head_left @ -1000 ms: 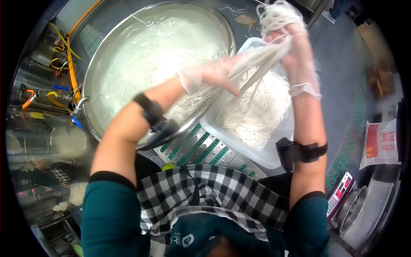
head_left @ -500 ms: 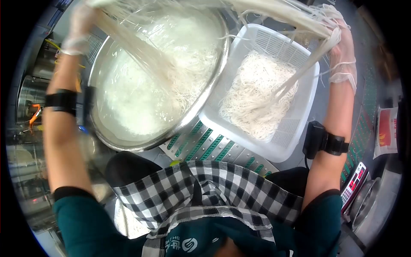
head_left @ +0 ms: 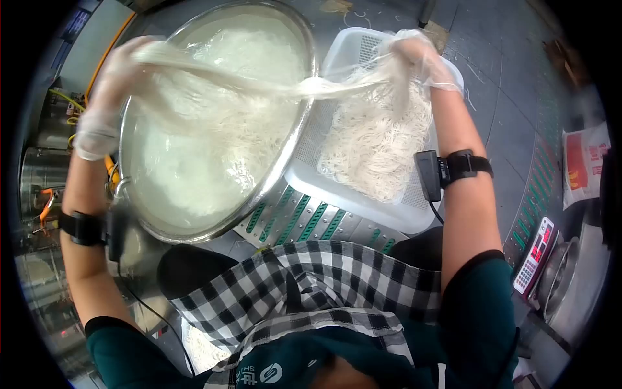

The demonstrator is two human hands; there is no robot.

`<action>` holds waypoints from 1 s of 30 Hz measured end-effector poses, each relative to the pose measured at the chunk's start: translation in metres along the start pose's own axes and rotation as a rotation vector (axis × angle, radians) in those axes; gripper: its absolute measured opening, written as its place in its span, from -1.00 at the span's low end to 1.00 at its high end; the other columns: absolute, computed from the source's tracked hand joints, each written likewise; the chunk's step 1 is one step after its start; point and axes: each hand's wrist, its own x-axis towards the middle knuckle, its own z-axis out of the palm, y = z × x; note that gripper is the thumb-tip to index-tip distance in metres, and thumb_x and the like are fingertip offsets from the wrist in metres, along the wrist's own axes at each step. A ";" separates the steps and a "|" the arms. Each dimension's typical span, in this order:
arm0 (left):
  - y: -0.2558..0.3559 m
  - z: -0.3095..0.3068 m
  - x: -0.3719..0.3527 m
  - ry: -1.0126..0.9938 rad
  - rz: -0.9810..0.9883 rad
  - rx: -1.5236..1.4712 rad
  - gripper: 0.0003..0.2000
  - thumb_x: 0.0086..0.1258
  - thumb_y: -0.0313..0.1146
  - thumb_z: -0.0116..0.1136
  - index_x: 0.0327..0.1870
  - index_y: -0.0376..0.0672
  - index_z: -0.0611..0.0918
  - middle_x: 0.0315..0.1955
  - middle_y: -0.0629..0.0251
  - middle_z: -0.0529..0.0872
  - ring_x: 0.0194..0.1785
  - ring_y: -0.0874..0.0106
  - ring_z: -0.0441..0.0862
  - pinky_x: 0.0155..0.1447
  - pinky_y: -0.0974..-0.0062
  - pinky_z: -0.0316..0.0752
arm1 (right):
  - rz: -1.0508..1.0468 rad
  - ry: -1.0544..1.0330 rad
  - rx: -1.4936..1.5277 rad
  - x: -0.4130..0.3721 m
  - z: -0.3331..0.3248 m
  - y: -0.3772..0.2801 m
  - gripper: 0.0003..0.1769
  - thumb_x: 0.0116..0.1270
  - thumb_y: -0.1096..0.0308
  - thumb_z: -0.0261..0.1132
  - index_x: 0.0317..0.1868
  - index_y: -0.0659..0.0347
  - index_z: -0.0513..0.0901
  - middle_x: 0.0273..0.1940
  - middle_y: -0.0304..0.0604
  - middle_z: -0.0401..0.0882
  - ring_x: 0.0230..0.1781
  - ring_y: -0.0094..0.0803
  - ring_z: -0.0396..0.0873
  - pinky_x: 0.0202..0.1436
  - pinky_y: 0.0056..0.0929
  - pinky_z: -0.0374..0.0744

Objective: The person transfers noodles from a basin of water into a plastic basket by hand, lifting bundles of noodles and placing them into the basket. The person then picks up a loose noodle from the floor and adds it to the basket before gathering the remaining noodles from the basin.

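Both hands are wide apart, in thin, clear gloves, and each holds an end of one long bunch (head_left: 259,81) of noodles. Left hand (head_left: 123,78) is up over the far left side of the big pot (head_left: 313,58); it is blurry, so I cannot tell how tight its fingers are. Right hand (head_left: 418,57) curls over its end, above the far part of the white basket (head_left: 363,211). With the hands so far apart, the bunch looks pulled out long and does not fall in a heap. The pot and basket sit side by side, likely so both are easy to reach. The bunch lies between the hands, over the pot's edge. More noodles (head_left: 372,152) lie in the basket, nearer the person than the right hand.
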 end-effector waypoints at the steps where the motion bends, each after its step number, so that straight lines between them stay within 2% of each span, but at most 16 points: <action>1: 0.028 0.030 -0.009 -0.018 0.126 0.102 -0.66 0.16 -0.53 -0.01 0.00 -0.24 0.53 -0.28 0.20 0.65 -0.34 0.43 0.58 -0.24 0.55 0.48 | 0.000 0.005 -0.007 -0.003 -0.002 -0.005 -0.59 0.00 0.44 0.20 -0.07 0.38 0.55 -0.06 0.01 0.52 -0.11 -0.27 0.52 -0.04 -0.40 0.47; 3: 0.119 0.076 -0.028 -0.307 -0.002 -0.081 -0.54 0.05 -0.67 -0.01 0.07 -0.27 0.47 -0.19 0.14 0.61 -0.19 0.37 0.59 -0.20 0.55 0.52 | -0.169 -0.107 -0.224 -0.006 -0.003 -0.009 -0.72 0.00 0.38 0.21 -0.29 0.41 0.57 -0.38 -0.15 0.55 -0.35 -0.45 0.49 -0.28 -0.51 0.42; 4: 0.136 0.100 -0.028 -0.391 0.018 -0.347 -0.56 0.04 -0.64 0.05 0.05 -0.26 0.48 -0.16 0.10 0.60 -0.17 0.32 0.59 -0.16 0.50 0.52 | -0.160 -0.077 -0.389 -0.005 -0.003 -0.015 -0.67 0.06 0.28 0.19 -0.22 0.35 0.59 -0.33 -0.16 0.57 -0.34 -0.44 0.50 -0.25 -0.48 0.42; 5: 0.142 0.141 -0.028 -0.287 0.353 -0.320 -0.67 0.20 -0.32 0.02 -0.01 -0.22 0.51 -0.26 0.08 0.61 -0.25 0.33 0.59 -0.18 0.41 0.48 | -0.159 -0.078 -0.390 -0.012 0.003 -0.030 -0.67 0.06 0.28 0.19 -0.22 0.35 0.59 -0.33 -0.16 0.57 -0.34 -0.44 0.50 -0.25 -0.48 0.42; 6: 0.171 0.154 -0.024 -0.465 0.499 -0.124 -0.63 0.19 -0.31 0.03 0.02 -0.22 0.49 -0.20 0.04 0.59 -0.15 0.30 0.57 -0.09 0.40 0.47 | -0.129 -0.088 -0.248 -0.025 0.012 -0.050 -0.66 0.09 0.24 0.16 -0.20 0.32 0.59 -0.32 -0.19 0.57 -0.35 -0.45 0.50 -0.26 -0.48 0.42; 7: 0.194 0.169 -0.029 -0.652 0.361 -0.189 -0.47 0.08 -0.47 0.14 0.17 -0.20 0.38 0.02 0.05 0.51 0.09 0.21 0.45 0.15 0.39 0.35 | -0.103 -0.100 -0.111 -0.030 0.017 -0.060 -0.65 0.12 0.20 0.14 -0.18 0.28 0.60 -0.31 -0.22 0.58 -0.36 -0.46 0.51 -0.27 -0.47 0.42; 10: 0.161 0.175 -0.032 -0.652 0.430 -0.129 -0.41 0.07 -0.38 0.19 0.20 -0.19 0.34 0.12 0.04 0.40 0.18 0.21 0.36 0.25 0.40 0.26 | -0.054 -0.338 -0.146 -0.029 0.029 -0.057 -0.56 0.21 0.17 0.07 0.04 0.24 0.51 -0.04 -0.22 0.54 -0.27 -0.54 0.52 -0.13 -0.50 0.42; 16: 0.053 0.178 -0.051 -0.712 0.380 0.226 -0.07 -0.15 -0.13 0.40 0.30 -0.22 0.15 0.22 -0.07 0.22 0.29 0.10 0.18 0.33 0.35 0.15 | 0.154 -0.290 0.031 -0.049 0.099 -0.003 -0.41 0.27 -0.04 0.05 0.14 0.23 0.39 0.09 -0.07 0.42 -0.38 -0.53 0.46 -0.14 -0.52 0.45; 18: 0.033 0.198 -0.051 -0.720 0.340 0.254 -0.01 -0.19 -0.10 0.42 0.31 -0.22 0.11 0.24 -0.10 0.18 0.30 0.07 0.15 0.34 0.34 0.12 | 0.148 -0.393 0.283 -0.051 0.127 0.011 -0.37 0.26 -0.15 0.03 0.05 0.25 0.43 -0.09 -0.05 0.49 -0.39 -0.52 0.45 -0.18 -0.52 0.46; 20: 0.016 0.221 -0.042 -0.437 0.378 0.051 0.02 -0.18 -0.09 0.41 0.32 -0.23 0.06 0.25 -0.13 0.14 0.32 0.03 0.11 0.36 0.32 0.09 | 0.447 -0.673 0.377 -0.079 0.125 -0.008 -0.42 0.24 -0.19 0.03 -0.16 0.23 0.50 -0.36 -0.18 0.49 -0.47 -0.53 0.40 -0.29 -0.50 0.45; 21: 0.012 0.227 -0.039 -0.438 0.381 0.034 0.02 -0.18 -0.09 0.41 0.32 -0.23 0.06 0.25 -0.13 0.14 0.32 0.03 0.11 0.36 0.32 0.09 | 0.041 -0.951 0.334 -0.085 0.138 0.011 -0.44 0.20 -0.24 0.06 -0.36 0.18 0.51 -0.54 -0.32 0.41 -0.56 -0.59 0.34 -0.43 -0.54 0.40; 23: 0.001 0.233 -0.039 -0.321 0.366 0.039 0.00 -0.21 0.02 0.41 0.30 -0.17 0.14 0.28 0.00 0.13 0.35 0.11 0.05 0.35 0.32 0.09 | 0.313 -1.063 0.019 -0.121 0.148 -0.014 -0.59 0.15 -0.03 0.22 -0.36 0.20 0.52 -0.56 -0.39 0.40 -0.61 -0.66 0.28 -0.53 -0.63 0.32; 25: -0.001 0.227 -0.046 -0.285 0.553 0.042 -0.11 -0.15 -0.01 0.39 0.25 -0.14 0.23 0.22 0.04 0.24 0.29 0.15 0.17 0.31 0.35 0.16 | 0.235 -1.028 0.048 -0.136 0.165 -0.004 -0.69 0.13 0.09 0.23 -0.35 0.20 0.54 -0.55 -0.39 0.42 -0.61 -0.65 0.28 -0.50 -0.64 0.32; 27: 0.002 0.219 -0.049 -0.263 0.725 0.068 -0.22 -0.10 -0.04 0.37 0.20 -0.11 0.32 0.17 0.09 0.34 0.23 0.20 0.30 0.26 0.38 0.23 | 0.086 -0.610 0.010 -0.136 0.152 -0.048 -0.69 0.10 0.10 0.23 -0.33 0.18 0.57 -0.52 -0.37 0.45 -0.55 -0.64 0.35 -0.42 -0.63 0.36; 29: 0.008 0.214 -0.041 -0.718 0.185 -0.660 -0.54 0.07 -0.16 0.27 0.00 -0.11 0.50 -0.08 0.19 0.57 -0.04 0.32 0.52 0.09 0.43 0.40 | 0.153 -0.498 0.402 -0.101 0.101 -0.051 -0.74 0.09 0.18 0.23 -0.30 0.17 0.58 -0.34 -0.22 0.49 -0.33 -0.53 0.48 -0.18 -0.53 0.45; 30: 0.000 0.221 -0.037 -0.609 0.184 -0.730 -0.75 0.17 -0.24 0.14 -0.16 -0.12 0.57 -0.35 0.29 0.64 -0.28 0.40 0.57 -0.08 0.44 0.47 | 0.105 -0.245 0.315 -0.107 0.080 -0.092 -0.72 0.07 0.21 0.24 -0.29 0.23 0.56 -0.32 -0.19 0.49 -0.34 -0.49 0.48 -0.16 -0.50 0.48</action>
